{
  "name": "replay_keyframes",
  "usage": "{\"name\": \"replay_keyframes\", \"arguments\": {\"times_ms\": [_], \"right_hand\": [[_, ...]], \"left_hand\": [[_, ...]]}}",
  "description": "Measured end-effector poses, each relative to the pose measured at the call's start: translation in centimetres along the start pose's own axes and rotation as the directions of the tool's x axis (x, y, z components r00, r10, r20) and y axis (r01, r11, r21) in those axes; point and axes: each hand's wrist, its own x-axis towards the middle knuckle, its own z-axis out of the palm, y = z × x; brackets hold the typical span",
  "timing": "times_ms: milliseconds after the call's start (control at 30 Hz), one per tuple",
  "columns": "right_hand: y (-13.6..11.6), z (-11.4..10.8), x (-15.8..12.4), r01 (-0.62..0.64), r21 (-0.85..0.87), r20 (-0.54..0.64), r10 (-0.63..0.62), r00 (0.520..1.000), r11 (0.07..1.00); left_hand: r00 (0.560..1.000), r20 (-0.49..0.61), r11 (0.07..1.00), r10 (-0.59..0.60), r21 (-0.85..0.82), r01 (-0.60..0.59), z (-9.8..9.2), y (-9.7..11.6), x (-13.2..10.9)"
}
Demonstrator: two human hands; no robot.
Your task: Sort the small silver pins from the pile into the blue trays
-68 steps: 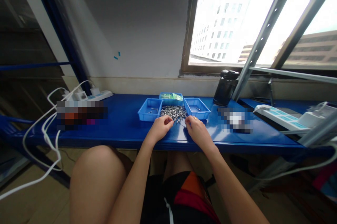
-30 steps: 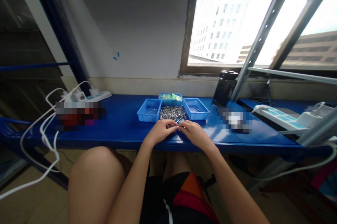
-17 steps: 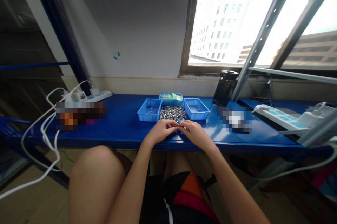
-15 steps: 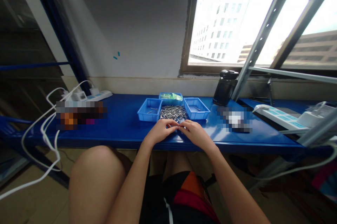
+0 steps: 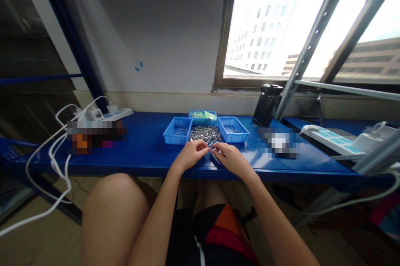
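Observation:
Both hands are close together at the near side of a pile of small silvery screw-like metal pieces (image 5: pixel 206 133). My left hand (image 5: pixel 190 153) has its thumb and index finger pinched, with the tips towards the right hand. Facing it, my right hand (image 5: pixel 230 155) is also curled into a pinch, a ring on one finger. Whatever lies between the fingertips is too small to make out. A blue bin (image 5: pixel 174 138) left of the pile holds a few loose metal pieces. Another blue bin (image 5: pixel 236 137), right of it, has a thin piece or so inside.
Behind the pile, a third blue bin (image 5: pixel 195 122) contains a green plastic packet (image 5: pixel 204 115). A black bottle (image 5: pixel 266 105) stands by the metal post. Power strips (image 5: pixel 333 139) and white cables (image 5: pixel 51 162) lie towards both ends of the blue table (image 5: pixel 145 133). Two items are blurred out.
The fingertips of both hands have shifted slightly, and the right thumb and fingers look a little more apart. The bins and the pile look the same.

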Motion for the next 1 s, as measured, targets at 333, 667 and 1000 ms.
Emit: {"name": "replay_keyframes", "arguments": {"times_ms": [333, 667, 1000], "right_hand": [[-0.46, -0.34, -0.07, -0.037, 0.064, -0.008, 0.037, 0.999, 0.997], [0.17, 0.02, -0.01, 0.003, 0.036, -0.033, -0.002, 0.999, 0.999], [0.34, 0.21, 0.05, -0.072, 0.060, -0.082, 0.077, 0.994, 0.996]], "left_hand": [[1.000, 0.029, 0.998, 0.001, 0.055, -0.003, -0.15, 0.20, 0.00], [1.000, 0.014, 0.997, 0.006, 0.073, -0.007, -0.02, 0.10, 0.06], [1.000, -0.030, 0.996, -0.007, 0.085, 0.009, -0.01, 0.07, 0.06]]}}
